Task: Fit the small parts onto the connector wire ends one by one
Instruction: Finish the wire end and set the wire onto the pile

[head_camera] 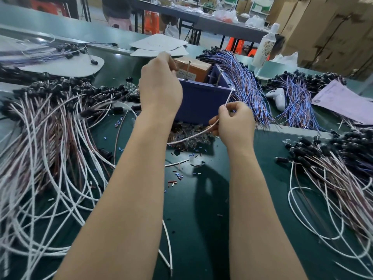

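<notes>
— What is the setting?
— A workshop. Stacked cardboard boxes [327, 27] stand along the right side, and a long grey table [222, 25] behind is cluttered with bags.
— And the surface?
— A dark green worktop [201, 219]. White and brown wires [50, 142] are heaped at left, a second heap [333, 174] lies at right, and blue-violet wires [244, 81] drape beside a blue bin [201, 104] at centre.
— The hands?
— The right hand [236, 122], in front of the bin, pinches one pale connector wire [193, 135] that trails left above the worktop. The left hand [159, 85] is raised at the bin's left edge with its fingers curled; whether it holds anything cannot be told.
— The small parts?
— Tiny blue, red and white sleeves [176, 178] lie scattered on the worktop between the forearms.
</notes>
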`<state>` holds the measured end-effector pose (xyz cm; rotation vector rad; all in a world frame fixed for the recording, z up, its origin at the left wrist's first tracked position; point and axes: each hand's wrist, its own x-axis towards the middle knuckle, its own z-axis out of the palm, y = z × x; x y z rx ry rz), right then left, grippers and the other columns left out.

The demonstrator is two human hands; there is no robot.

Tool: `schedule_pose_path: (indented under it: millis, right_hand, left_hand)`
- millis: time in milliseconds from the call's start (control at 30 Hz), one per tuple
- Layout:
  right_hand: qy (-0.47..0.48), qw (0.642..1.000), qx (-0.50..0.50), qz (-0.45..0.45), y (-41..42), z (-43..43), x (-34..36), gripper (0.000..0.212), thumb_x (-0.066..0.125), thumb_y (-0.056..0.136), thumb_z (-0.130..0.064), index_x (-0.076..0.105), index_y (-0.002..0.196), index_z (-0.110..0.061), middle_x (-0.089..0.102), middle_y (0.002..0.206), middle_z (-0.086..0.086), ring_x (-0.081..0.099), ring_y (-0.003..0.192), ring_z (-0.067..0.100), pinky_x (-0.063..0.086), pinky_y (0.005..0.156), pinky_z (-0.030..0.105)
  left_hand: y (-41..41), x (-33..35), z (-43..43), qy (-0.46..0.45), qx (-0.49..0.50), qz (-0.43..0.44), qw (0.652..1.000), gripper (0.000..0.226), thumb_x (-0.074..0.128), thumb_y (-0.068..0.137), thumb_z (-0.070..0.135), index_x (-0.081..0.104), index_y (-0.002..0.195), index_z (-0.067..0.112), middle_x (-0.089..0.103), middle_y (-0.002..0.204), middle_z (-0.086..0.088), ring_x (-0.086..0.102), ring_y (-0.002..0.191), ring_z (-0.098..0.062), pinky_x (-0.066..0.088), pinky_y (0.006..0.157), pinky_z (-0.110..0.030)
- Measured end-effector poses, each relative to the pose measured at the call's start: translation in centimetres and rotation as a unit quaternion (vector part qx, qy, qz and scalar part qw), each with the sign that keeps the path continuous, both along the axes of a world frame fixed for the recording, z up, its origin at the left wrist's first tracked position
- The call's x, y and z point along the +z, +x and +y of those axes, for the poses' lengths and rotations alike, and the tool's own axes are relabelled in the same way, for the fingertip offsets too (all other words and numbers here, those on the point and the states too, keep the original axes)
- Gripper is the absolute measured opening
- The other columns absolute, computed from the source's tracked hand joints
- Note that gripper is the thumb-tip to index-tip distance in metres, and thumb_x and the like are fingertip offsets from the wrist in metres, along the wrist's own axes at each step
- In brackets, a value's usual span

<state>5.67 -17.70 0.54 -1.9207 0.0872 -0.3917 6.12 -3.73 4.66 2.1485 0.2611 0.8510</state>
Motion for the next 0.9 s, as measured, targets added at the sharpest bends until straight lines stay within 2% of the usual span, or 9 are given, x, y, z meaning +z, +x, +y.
schedule_pose_path:
  millis: [100, 167, 233, 333, 467, 533, 733, 900]
  right_hand:
    - [0.008, 1.000, 0.002, -0.024, -0.1, 0.4, 0.2, 0.018, 0.045, 0.097, -0.012, 0.044, 0.081, -0.021, 0.064, 0.063, 0.002, 0.058, 0.042, 0.010, 0.053, 0.058, 0.031]
    - [0.006, 0.999, 0.014, -0.034, -0.2, 1.0, 0.2, 0.009, 0.047, 0.097, -0.012, 0.048, 0.089, -0.017, 0.064, 0.063, 0.002, 0.058, 0.045, 0.012, 0.054, 0.061, 0.035]
    - [0.007, 0.999, 0.022, -0.042, -0.2, 1.4, 0.0, 0.003, 0.048, 0.097, -0.013, 0.050, 0.100, -0.014, 0.063, 0.063, 0.002, 0.059, 0.053, 0.016, 0.055, 0.069, 0.041]
    - [0.002, 0.998, 0.006, -0.056, -0.2, 1.8, -0.4, 0.023, 0.048, 0.097, -0.014, 0.051, 0.119, -0.009, 0.062, 0.064, -0.001, 0.058, 0.064, 0.018, 0.052, 0.079, 0.043]
    - [-0.025, 0.998, -0.001, -0.060, 0.3, 1.8, -0.5, 0.042, 0.044, 0.098, -0.012, 0.040, 0.139, -0.007, 0.064, 0.084, 0.006, 0.057, 0.080, 0.019, 0.043, 0.081, 0.029]
    - [-0.042, 0.997, 0.001, -0.062, 0.7, 1.7, -0.6, 0.044, 0.044, 0.098, -0.011, 0.038, 0.141, -0.007, 0.065, 0.091, 0.009, 0.058, 0.087, 0.020, 0.037, 0.077, 0.022]
    - [-0.050, 0.997, -0.009, -0.065, 1.6, 1.8, -0.6, 0.033, 0.051, 0.094, -0.010, 0.046, 0.126, -0.009, 0.068, 0.090, 0.011, 0.060, 0.088, 0.022, 0.032, 0.071, 0.020]
    - [-0.059, 0.996, -0.005, -0.073, 1.4, 2.1, -0.6, 0.033, 0.051, 0.094, -0.012, 0.052, 0.127, -0.010, 0.067, 0.084, 0.006, 0.061, 0.086, 0.020, 0.037, 0.078, 0.023]
  left_hand:
    - [0.5, -0.3, 0.6, -0.016, -0.001, 0.026, 1.000, 0.017, 0.049, 0.096, 0.013, 0.062, 0.107, 0.011, 0.067, 0.107, -0.009, 0.062, 0.098, -0.025, 0.047, 0.086, -0.029]
    - [0.9, -0.5, 0.4, -0.051, -0.010, 0.034, 0.998, 0.015, 0.050, 0.095, 0.014, 0.062, 0.104, 0.012, 0.069, 0.103, -0.010, 0.066, 0.093, -0.028, 0.052, 0.088, -0.038]
    - [1.1, -0.8, -0.4, -0.080, -0.018, 0.037, 0.996, 0.012, 0.051, 0.095, 0.015, 0.061, 0.100, 0.012, 0.070, 0.099, -0.009, 0.067, 0.090, -0.029, 0.053, 0.086, -0.041]
    - [1.3, -1.7, -1.8, -0.128, -0.018, 0.027, 0.991, 0.007, 0.052, 0.094, 0.015, 0.059, 0.096, 0.012, 0.071, 0.095, -0.009, 0.068, 0.088, -0.028, 0.053, 0.084, -0.041]
    - [2.0, -2.6, -2.6, -0.178, 0.001, 0.026, 0.984, 0.014, 0.053, 0.094, 0.017, 0.064, 0.098, 0.009, 0.071, 0.095, -0.010, 0.068, 0.088, -0.028, 0.054, 0.082, -0.041]
    - [2.2, -2.9, -3.0, -0.197, -0.002, 0.023, 0.980, 0.015, 0.052, 0.094, 0.017, 0.065, 0.098, 0.009, 0.072, 0.095, -0.010, 0.069, 0.088, -0.029, 0.054, 0.082, -0.041]
    - [2.7, -3.7, -3.5, -0.201, -0.014, 0.004, 0.979, 0.014, 0.053, 0.093, 0.018, 0.065, 0.094, 0.009, 0.072, 0.091, -0.010, 0.069, 0.085, -0.029, 0.054, 0.081, -0.040]
    - [2.7, -3.8, -3.6, -0.193, -0.018, -0.003, 0.981, 0.014, 0.053, 0.093, 0.017, 0.065, 0.095, 0.011, 0.072, 0.089, -0.007, 0.069, 0.083, -0.025, 0.054, 0.081, -0.038]
